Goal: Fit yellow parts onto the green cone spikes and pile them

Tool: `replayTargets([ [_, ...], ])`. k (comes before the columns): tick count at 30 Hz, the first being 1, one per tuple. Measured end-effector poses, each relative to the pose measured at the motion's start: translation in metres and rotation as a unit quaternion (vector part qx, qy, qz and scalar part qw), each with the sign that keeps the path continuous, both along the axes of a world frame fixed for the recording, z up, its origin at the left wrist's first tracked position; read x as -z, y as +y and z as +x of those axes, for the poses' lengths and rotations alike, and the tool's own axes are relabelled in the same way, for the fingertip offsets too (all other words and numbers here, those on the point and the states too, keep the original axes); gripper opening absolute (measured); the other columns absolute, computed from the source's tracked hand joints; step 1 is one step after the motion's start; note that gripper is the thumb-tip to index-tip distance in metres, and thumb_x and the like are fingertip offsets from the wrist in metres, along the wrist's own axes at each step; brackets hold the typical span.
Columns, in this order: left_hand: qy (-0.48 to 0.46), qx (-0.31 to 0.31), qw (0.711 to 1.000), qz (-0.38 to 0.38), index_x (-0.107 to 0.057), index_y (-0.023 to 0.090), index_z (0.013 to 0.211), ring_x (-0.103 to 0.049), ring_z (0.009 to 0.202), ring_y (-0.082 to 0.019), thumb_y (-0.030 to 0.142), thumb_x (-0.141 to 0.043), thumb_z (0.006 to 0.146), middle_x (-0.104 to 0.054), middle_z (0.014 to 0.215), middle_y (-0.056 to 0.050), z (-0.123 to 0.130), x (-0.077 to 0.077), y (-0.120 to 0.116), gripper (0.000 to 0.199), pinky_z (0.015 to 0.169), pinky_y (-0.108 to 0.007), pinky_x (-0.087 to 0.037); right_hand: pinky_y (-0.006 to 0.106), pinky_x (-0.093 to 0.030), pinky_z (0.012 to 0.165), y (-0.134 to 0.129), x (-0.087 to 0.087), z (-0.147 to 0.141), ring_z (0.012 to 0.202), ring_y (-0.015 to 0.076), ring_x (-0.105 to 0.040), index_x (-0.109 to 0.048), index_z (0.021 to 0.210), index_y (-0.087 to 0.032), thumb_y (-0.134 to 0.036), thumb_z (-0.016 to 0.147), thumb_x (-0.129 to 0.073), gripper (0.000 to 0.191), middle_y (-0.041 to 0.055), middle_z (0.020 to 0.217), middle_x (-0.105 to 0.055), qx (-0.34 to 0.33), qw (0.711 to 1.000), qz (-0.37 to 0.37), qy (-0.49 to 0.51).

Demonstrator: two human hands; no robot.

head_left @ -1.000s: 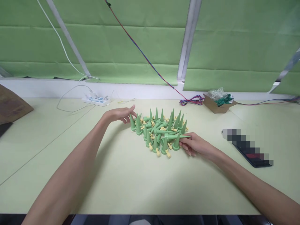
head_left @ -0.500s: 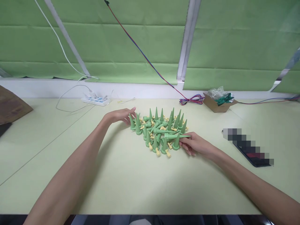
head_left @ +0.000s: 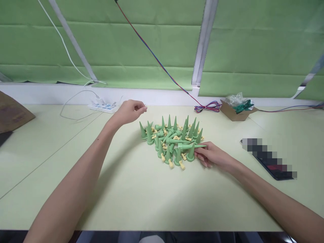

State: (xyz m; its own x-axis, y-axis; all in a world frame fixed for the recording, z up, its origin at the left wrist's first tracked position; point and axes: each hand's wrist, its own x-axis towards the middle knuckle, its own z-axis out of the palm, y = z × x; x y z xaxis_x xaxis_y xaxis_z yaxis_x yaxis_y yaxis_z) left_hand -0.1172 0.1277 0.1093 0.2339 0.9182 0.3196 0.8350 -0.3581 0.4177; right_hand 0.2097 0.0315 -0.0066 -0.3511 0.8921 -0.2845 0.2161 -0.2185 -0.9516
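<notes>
A heap of green plastic watering spikes point(head_left: 186, 141) with small yellow valves point(head_left: 170, 163) lies on the table, some upright on their round bases, others on their sides. My left hand point(head_left: 133, 110) hovers beyond the heap's left end, apart from it. Its fingers are curled and pinched together; whatever they may hold is hidden. At the heap's right edge rests my right hand point(head_left: 209, 154), its fingers loosely bent and apart. They are beside an upright spike point(head_left: 191, 153) and the tip of one lying flat; part of the fingers is hidden behind these.
Along the wall are a white power strip point(head_left: 105, 107) with cables, coiled red and blue wire point(head_left: 209, 107), and a small cardboard box point(head_left: 234, 113) holding plastic wrap and something green. A dark flat object point(head_left: 268, 162), partly pixelated, lies at right. Brown paper point(head_left: 14, 113) stands at far left.
My left hand has lifted up and back from the spikes at the left end, and its fingers have closed into a pinch. My right hand has stayed in place.
</notes>
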Motion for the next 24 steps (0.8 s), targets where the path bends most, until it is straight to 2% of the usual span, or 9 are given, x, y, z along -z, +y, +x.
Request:
replayTargets([
  [3, 0.048, 0.072, 0.995, -0.047, -0.074, 0.021, 0.093, -0.062, 0.076, -0.019, 0.049, -0.053, 0.086, -0.072, 0.087, -0.004, 0.012, -0.019, -0.022, 0.036, 0.068, -0.028, -0.045, 0.018, -0.034, 0.035, -0.001, -0.001, -0.001, 0.036, 0.0065, -0.046, -0.056, 0.070, -0.017, -0.036, 0.086, -0.057, 0.025, -0.0071, 0.051, -0.044, 0.017, 1.000, -0.002, 0.005],
  [5, 0.097, 0.152, 0.978, -0.100, -0.074, 0.023, 0.098, -0.063, 0.079, -0.018, 0.048, -0.056, 0.085, -0.073, 0.094, -0.002, 0.018, -0.025, -0.032, 0.033, 0.068, -0.026, -0.045, 0.019, -0.033, 0.034, -0.001, -0.001, -0.002, 0.035, 0.0063, -0.045, -0.054, 0.070, -0.018, -0.034, 0.086, -0.057, 0.024, -0.0072, 0.049, -0.045, 0.033, 0.999, 0.011, -0.004],
  [7, 0.129, 0.207, 0.959, -0.147, -0.073, 0.025, 0.104, -0.064, 0.081, -0.017, 0.045, -0.059, 0.083, -0.073, 0.097, -0.002, 0.021, -0.022, -0.037, 0.032, 0.067, -0.025, -0.045, 0.019, -0.033, 0.033, -0.002, -0.001, -0.003, 0.034, 0.0070, -0.045, -0.053, 0.070, -0.018, -0.034, 0.085, -0.058, 0.023, -0.0072, 0.049, -0.046, 0.048, 0.998, 0.027, -0.019],
  [9, 0.147, 0.229, 0.945, -0.180, -0.073, 0.025, 0.106, -0.065, 0.080, -0.017, 0.042, -0.060, 0.083, -0.073, 0.094, -0.002, 0.023, -0.014, -0.038, 0.031, 0.066, -0.024, -0.045, 0.019, -0.033, 0.032, -0.003, -0.002, -0.003, 0.033, 0.0076, -0.046, -0.054, 0.072, -0.019, -0.034, 0.085, -0.059, 0.020, -0.0071, 0.049, -0.048, 0.057, 0.997, 0.036, -0.029],
  [13, 0.150, 0.229, 0.944, -0.185, -0.075, 0.024, 0.097, -0.063, 0.074, -0.017, 0.039, -0.056, 0.084, -0.073, 0.088, -0.002, 0.025, 0.007, -0.037, 0.027, 0.064, -0.026, -0.044, 0.019, -0.032, 0.030, -0.003, -0.002, -0.002, 0.032, 0.0074, -0.045, -0.060, 0.079, -0.018, -0.033, 0.085, -0.058, 0.016, -0.0070, 0.048, -0.049, 0.063, 0.997, 0.029, -0.043],
  [16, 0.128, 0.210, 0.954, -0.173, -0.076, 0.023, 0.090, -0.062, 0.071, -0.019, 0.041, -0.053, 0.084, -0.073, 0.085, -0.004, 0.025, 0.014, -0.039, 0.030, 0.064, -0.028, -0.044, 0.019, -0.033, 0.031, -0.002, -0.002, -0.001, 0.031, 0.0070, -0.044, -0.062, 0.080, -0.016, -0.033, 0.087, -0.057, 0.019, -0.0063, 0.046, -0.050, 0.066, 0.997, 0.007, -0.050],
  [20, 0.103, 0.164, 0.968, -0.156, -0.074, 0.023, 0.086, -0.061, 0.071, -0.021, 0.048, -0.054, 0.080, -0.072, 0.083, -0.004, 0.020, 0.005, -0.050, 0.033, 0.061, -0.030, -0.042, 0.019, -0.033, 0.031, 0.000, -0.003, 0.000, 0.031, 0.0069, -0.044, -0.064, 0.081, -0.015, -0.037, 0.089, -0.057, 0.024, -0.0045, 0.047, -0.053, 0.076, 0.995, -0.025, -0.056],
  [24, 0.091, 0.110, 0.978, -0.153, -0.072, 0.024, 0.074, -0.054, 0.060, -0.019, 0.055, -0.061, 0.075, -0.063, 0.064, -0.003, 0.012, -0.016, -0.071, 0.033, 0.057, -0.031, -0.038, 0.019, -0.035, 0.031, 0.000, -0.007, 0.002, 0.032, 0.0072, -0.047, -0.065, 0.085, -0.015, -0.042, 0.090, -0.057, 0.028, -0.0030, 0.051, -0.057, 0.053, 0.996, -0.022, -0.075],
])
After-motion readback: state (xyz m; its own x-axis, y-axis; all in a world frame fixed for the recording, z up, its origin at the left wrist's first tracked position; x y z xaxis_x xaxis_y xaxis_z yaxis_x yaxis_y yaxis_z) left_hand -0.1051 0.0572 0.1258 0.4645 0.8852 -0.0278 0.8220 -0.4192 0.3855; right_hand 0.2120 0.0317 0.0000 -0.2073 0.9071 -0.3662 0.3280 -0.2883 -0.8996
